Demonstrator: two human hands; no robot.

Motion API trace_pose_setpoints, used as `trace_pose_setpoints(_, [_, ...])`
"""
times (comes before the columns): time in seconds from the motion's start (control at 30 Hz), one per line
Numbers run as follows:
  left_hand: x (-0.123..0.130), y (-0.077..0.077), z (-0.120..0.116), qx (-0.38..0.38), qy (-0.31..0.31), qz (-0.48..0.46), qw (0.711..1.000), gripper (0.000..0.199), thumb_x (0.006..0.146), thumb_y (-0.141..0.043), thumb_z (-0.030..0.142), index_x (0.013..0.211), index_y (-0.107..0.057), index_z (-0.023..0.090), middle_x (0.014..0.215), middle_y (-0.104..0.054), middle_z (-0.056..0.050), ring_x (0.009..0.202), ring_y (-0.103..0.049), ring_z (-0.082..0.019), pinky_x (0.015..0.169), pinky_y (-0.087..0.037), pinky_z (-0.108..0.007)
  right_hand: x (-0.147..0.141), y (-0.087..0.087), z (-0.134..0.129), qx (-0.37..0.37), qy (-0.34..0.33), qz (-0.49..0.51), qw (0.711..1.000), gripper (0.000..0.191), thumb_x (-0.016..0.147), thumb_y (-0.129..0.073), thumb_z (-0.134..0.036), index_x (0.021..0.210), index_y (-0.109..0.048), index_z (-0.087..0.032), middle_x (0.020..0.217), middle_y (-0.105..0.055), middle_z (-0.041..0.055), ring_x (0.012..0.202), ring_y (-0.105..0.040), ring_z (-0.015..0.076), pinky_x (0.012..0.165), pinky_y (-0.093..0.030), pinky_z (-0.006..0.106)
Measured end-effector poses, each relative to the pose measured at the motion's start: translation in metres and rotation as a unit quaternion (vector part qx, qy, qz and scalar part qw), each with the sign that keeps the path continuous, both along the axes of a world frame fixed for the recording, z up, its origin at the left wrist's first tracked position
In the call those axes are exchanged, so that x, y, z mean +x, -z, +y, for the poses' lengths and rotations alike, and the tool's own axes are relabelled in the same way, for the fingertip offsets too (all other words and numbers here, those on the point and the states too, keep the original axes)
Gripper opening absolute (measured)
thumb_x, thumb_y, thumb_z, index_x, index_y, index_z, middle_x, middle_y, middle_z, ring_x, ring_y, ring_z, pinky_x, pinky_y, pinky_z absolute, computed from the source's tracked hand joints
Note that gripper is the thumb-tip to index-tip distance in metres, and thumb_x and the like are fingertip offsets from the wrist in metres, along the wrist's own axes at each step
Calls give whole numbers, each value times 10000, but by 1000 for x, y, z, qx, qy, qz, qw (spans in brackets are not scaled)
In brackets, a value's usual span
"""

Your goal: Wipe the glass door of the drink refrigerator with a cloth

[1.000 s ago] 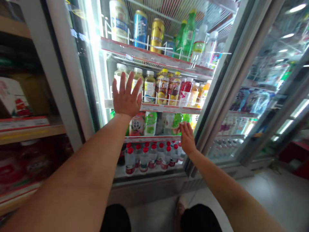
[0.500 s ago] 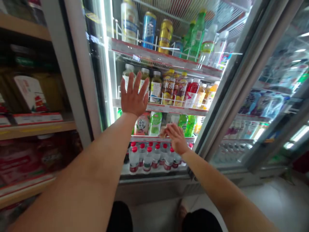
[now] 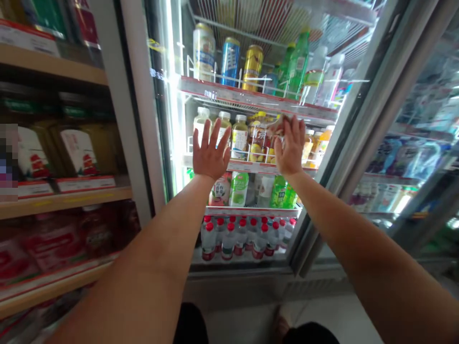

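Note:
My left hand [image 3: 211, 155] lies flat with its fingers spread on what looks like the glass of a drinks fridge door, in front of the white-capped bottles [image 3: 239, 137] on the middle shelf. To its right, my right hand [image 3: 291, 147] is raised with fingers pointing up and the thumb apart. Under its fingertips is a crumpled brownish cloth [image 3: 277, 127], blurred and partly hidden, pressed toward the glass. Behind that hand stand yellow-capped tea bottles [image 3: 257, 136]; part of the row is covered by the hand.
Cans [image 3: 230, 62] and green bottles [image 3: 298, 64] fill the upper shelf. Lower down are a green-labelled bottle [image 3: 238, 188] and red-capped water bottles [image 3: 228, 241]. A metal door frame [image 3: 362, 119] runs along the right. Wooden shelving [image 3: 71, 203] with bottles stands at left.
My right hand has moved up with the cloth, from the lower shelf level to the middle shelf level. My left hand keeps its place on the glass; the view has shifted slightly.

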State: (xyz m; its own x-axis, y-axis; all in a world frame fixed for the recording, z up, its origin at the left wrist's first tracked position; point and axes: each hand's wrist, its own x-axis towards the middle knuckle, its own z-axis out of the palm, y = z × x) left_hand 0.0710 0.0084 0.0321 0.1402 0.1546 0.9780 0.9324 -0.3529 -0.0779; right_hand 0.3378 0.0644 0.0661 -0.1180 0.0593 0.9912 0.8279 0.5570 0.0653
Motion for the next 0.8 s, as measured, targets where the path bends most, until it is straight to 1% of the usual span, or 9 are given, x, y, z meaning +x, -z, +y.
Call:
trace_pose_setpoints(0.07, [0, 0, 0, 6, -1, 1, 1000, 623, 996, -516, 275, 1604, -379, 290, 1704, -269, -20, 1604, -81, -283, 1314, 23, -581, -19, 0, -13, -16, -5, -65, 998, 561, 1032, -392, -366, 1563, -452, -193, 1671, -348, 86, 1602, -146, 325, 1293, -223, 573])
trace_pose_setpoints(0.2, [-1, 1, 1, 10, -9, 7, 1000, 595, 1015, -497, 307, 1600, -390, 283, 1702, -275, -34, 1604, -68, -272, 1318, 20, -556, -50, -13, -18, -22, -40, -98, 994, 502, 1059, -313, -295, 1520, -513, -283, 1636, -427, 4, 1597, -191, 275, 1297, -231, 534])
trace_pose_setpoints(0.3, [-1, 0, 0, 1, -8, 5, 1000, 584, 1024, -482, 322, 1599, -391, 283, 1707, -257, -34, 1603, -51, -272, 1318, 34, -555, -70, -26, -14, -14, -70, -121, 990, 539, 1043, -289, -197, 1524, -504, -314, 1610, -465, -23, 1596, -201, 251, 1299, -225, 528])
trace_pose_setpoints(0.47, [1, -1, -3, -24, 7, -9, 1000, 594, 1022, -483, 327, 1605, -374, 297, 1711, -241, -15, 1603, -48, -286, 1316, 45, -580, -86, -33, -14, 4, -69, -194, 979, 571, 1040, -317, -128, 1549, -449, -352, 1603, -470, -49, 1586, -239, 214, 1302, -235, 528])
trace_pose_setpoints(0.53, [1, -1, -3, -19, 8, -8, 1000, 608, 1017, -494, 323, 1611, -363, 305, 1711, -242, -10, 1603, -50, -284, 1316, 40, -584, -77, -42, -10, 6, -69, -219, 973, 546, 1049, -354, -154, 1546, -448, -360, 1599, -471, -53, 1579, -259, 214, 1302, -242, 540])
trace_pose_setpoints(0.6, [1, -1, -4, -12, 5, -5, 1000, 621, 1011, -508, 316, 1613, -357, 315, 1710, -246, -4, 1604, -53, -280, 1316, 37, -582, -56, -57, 1, 14, -70, -198, 978, 513, 1060, -366, -187, 1539, -463, -341, 1597, -470, -38, 1581, -255, 230, 1302, -240, 561])
trace_pose_setpoints(0.7, [1, -1, -3, -8, -9, 1, 1000, 629, 1004, -518, 300, 1613, -360, 313, 1708, -254, -7, 1605, -58, -277, 1315, 27, -579, -8, -80, 27, 39, -56, -82, 994, 491, 1074, -304, -207, 1524, -498, -248, 1620, -435, 21, 1596, -199, 253, 1311, -205, 561])
trace_pose_setpoints(0.77, [1, -1, -3, -10, -14, 2, 1000, 627, 1001, -518, 294, 1610, -368, 308, 1708, -257, -11, 1604, -71, -282, 1315, 21, -582, 29, -83, 44, 46, -35, 8, 998, 494, 1077, -278, -232, 1510, -510, -184, 1630, -413, 66, 1593, -197, 270, 1314, -181, 551])
trace_pose_setpoints(0.8, [1, -1, -3, -11, -13, 2, 1000, 627, 999, -520, 291, 1608, -371, 308, 1709, -256, -10, 1604, -79, -285, 1315, 19, -583, 47, -80, 51, 47, -27, 52, 997, 505, 1075, -257, -231, 1512, -502, -161, 1628, -408, 88, 1589, -199, 279, 1308, -178, 568])
